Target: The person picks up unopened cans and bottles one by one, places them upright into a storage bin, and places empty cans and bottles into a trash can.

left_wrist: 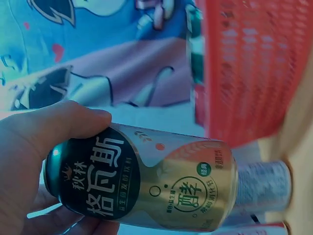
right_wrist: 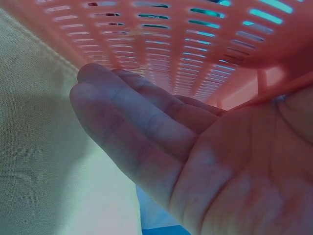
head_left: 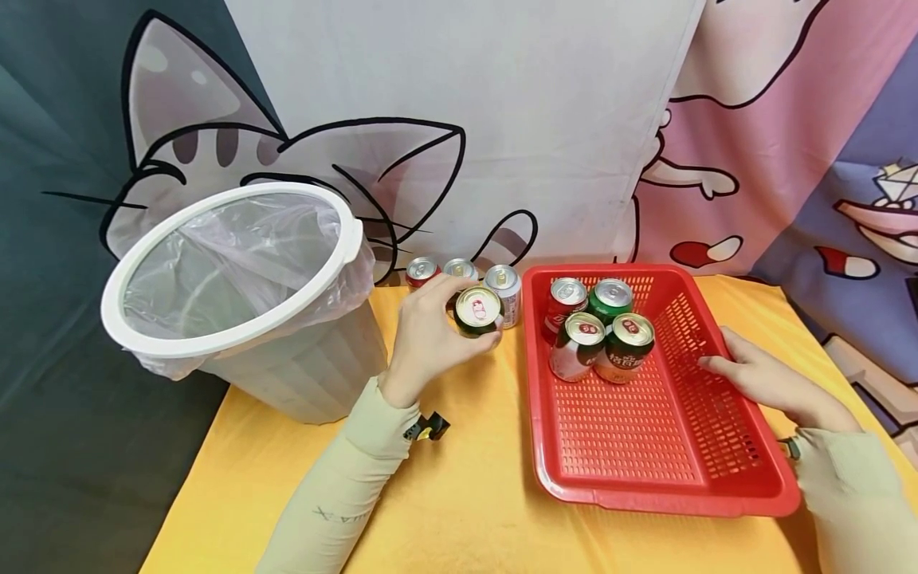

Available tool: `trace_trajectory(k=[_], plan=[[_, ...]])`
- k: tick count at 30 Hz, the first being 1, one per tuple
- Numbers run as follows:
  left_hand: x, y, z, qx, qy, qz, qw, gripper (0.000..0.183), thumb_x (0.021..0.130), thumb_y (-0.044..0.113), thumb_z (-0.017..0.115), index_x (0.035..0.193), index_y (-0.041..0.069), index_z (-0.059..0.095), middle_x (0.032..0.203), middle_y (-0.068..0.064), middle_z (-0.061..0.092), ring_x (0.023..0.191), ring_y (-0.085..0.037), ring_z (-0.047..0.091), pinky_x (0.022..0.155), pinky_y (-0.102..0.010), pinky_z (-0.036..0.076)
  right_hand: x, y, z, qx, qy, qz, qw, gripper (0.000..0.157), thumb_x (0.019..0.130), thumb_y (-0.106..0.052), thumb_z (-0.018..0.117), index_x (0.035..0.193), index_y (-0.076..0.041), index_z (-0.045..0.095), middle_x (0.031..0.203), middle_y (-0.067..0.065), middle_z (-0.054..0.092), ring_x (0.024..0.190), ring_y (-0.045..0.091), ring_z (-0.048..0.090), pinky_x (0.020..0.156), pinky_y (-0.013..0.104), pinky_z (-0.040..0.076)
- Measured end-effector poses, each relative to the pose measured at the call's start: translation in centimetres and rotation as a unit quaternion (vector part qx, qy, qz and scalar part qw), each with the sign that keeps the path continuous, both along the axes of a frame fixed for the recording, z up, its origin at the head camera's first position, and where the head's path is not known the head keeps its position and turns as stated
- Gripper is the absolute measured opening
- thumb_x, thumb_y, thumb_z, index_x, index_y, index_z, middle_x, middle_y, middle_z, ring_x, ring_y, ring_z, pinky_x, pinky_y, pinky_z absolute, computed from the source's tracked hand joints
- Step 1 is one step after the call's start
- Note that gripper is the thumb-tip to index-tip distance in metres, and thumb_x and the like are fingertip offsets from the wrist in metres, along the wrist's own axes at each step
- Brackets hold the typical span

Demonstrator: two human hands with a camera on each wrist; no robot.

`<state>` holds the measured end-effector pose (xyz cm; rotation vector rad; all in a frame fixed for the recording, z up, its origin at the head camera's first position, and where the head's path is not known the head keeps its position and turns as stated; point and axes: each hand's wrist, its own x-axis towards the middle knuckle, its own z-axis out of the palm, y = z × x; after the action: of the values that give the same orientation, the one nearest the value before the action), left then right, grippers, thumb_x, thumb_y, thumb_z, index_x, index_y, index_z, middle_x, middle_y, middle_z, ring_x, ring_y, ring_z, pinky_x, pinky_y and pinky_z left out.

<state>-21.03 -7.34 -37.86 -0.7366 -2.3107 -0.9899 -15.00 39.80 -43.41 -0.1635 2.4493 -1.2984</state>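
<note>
My left hand (head_left: 429, 331) grips a green, white and gold drink can (left_wrist: 142, 178) around its upper part, with the top facing the head camera. Just behind it stand a red can (head_left: 421, 271) and two pale silver cans (head_left: 508, 295), one partly hidden by the hand. My right hand (head_left: 774, 383) holds the right rim of a red plastic basket (head_left: 617, 498), thumb over the edge and fingers (right_wrist: 132, 127) along the outside wall beneath. Several cans stand together in the basket's back left, among them a red can (head_left: 555, 311) and a green can (head_left: 610, 296).
A white bin (head_left: 308, 383) lined with a clear plastic bag stands on the left. Yellow cloth (head_left: 459, 494) covers the table. A curtain (head_left: 502, 119) with cartoon cats hangs directly behind the cans and basket.
</note>
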Motion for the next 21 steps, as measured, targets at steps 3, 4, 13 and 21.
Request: trace_trajectory(k=[3, 4, 13, 21], plan=[[0.7, 0.7, 1.0, 0.023, 0.005, -0.028, 0.9994, 0.057, 0.065, 0.037, 0.094, 0.113, 0.013, 0.073, 0.101, 0.003, 0.072, 0.087, -0.008, 0.064, 0.071, -0.030, 0.056, 0.0, 0.0, 0.0, 0.000, 0.000, 0.000, 1.000, 0.058, 0.109, -0.015, 0.047, 0.153, 0.006, 0.017, 0.117, 0.027, 0.060, 0.079, 0.023, 0.076, 0.067, 0.039, 0.064], [0.9, 0.9, 1.2, 0.029, 0.004, -0.036, 0.9989, 0.058, 0.065, 0.037, 0.094, 0.113, 0.013, 0.073, 0.102, 0.004, 0.072, 0.087, -0.007, 0.063, 0.071, -0.029, 0.056, 0.0, 0.0, 0.0, 0.002, 0.000, 0.000, 1.000, 0.058, 0.109, -0.015, 0.047, 0.153, 0.006, 0.017, 0.117, 0.027, 0.060, 0.079, 0.022, 0.076, 0.068, 0.038, 0.064], [2.7, 3.0, 2.6, 0.072, 0.003, -0.103, 0.9921, 0.062, 0.066, 0.034, 0.095, 0.118, 0.011, 0.072, 0.111, 0.002, 0.074, 0.100, -0.008, 0.066, 0.083, -0.028, 0.057, 0.0, -0.1, 0.0, 0.012, -0.005, -0.003, 1.000, 0.057, 0.109, -0.017, 0.047, 0.152, 0.007, 0.018, 0.115, 0.026, 0.062, 0.078, 0.021, 0.075, 0.069, 0.037, 0.064], [3.6, 4.8, 2.0, 0.064, 0.008, -0.135, 0.9888, 0.063, 0.066, 0.035, 0.095, 0.120, 0.012, 0.071, 0.112, 0.004, 0.072, 0.104, -0.005, 0.065, 0.090, -0.021, 0.052, -0.1, -0.2, 0.0, 0.013, -0.011, -0.005, 1.000, 0.060, 0.109, -0.017, 0.047, 0.154, 0.007, 0.016, 0.118, 0.028, 0.061, 0.079, 0.021, 0.075, 0.069, 0.038, 0.064]])
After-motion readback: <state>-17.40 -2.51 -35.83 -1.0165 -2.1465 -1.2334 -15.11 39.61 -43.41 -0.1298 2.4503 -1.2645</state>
